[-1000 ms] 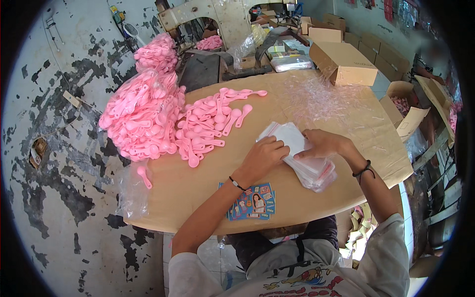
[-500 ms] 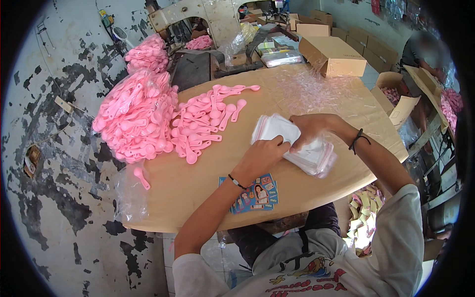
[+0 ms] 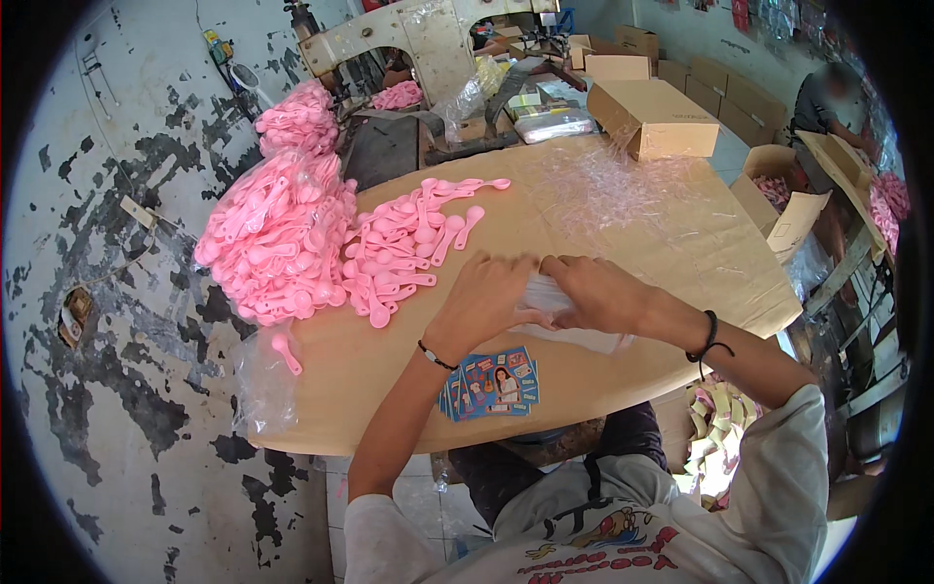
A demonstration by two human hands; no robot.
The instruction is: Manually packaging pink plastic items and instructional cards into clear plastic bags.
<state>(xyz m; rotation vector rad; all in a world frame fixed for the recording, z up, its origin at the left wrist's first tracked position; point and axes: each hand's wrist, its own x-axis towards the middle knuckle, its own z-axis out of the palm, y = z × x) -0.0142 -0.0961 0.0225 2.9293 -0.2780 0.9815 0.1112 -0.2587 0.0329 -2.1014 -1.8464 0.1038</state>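
Note:
A stack of clear plastic bags [image 3: 590, 339] lies on the table in front of me, largely covered by my hands. My left hand [image 3: 489, 297] grips its left side, fingers over the far edge and thumb on the near side. From the right, my right hand [image 3: 601, 295] holds the same stack, its fingers bent over the top close to the left fingertips. Just below my left wrist is a fanned pile of blue printed cards [image 3: 489, 383]. Loose pink plastic spoons [image 3: 409, 238] are spread beyond my left hand.
Bagged pink spoons [image 3: 277, 229] are heaped at the left. An old machine [image 3: 418, 39], an open cardboard box [image 3: 662, 112] and clear plastic scraps [image 3: 613, 185] occupy the far side. Yellowish folded pieces [image 3: 720, 428] lie below at right. Another person [image 3: 827, 102] sits far right.
My left hand has moved up and left along the bag stack and turned, so its fingers reach over the far edge. My right hand has shifted slightly lower, hiding more of the bags.

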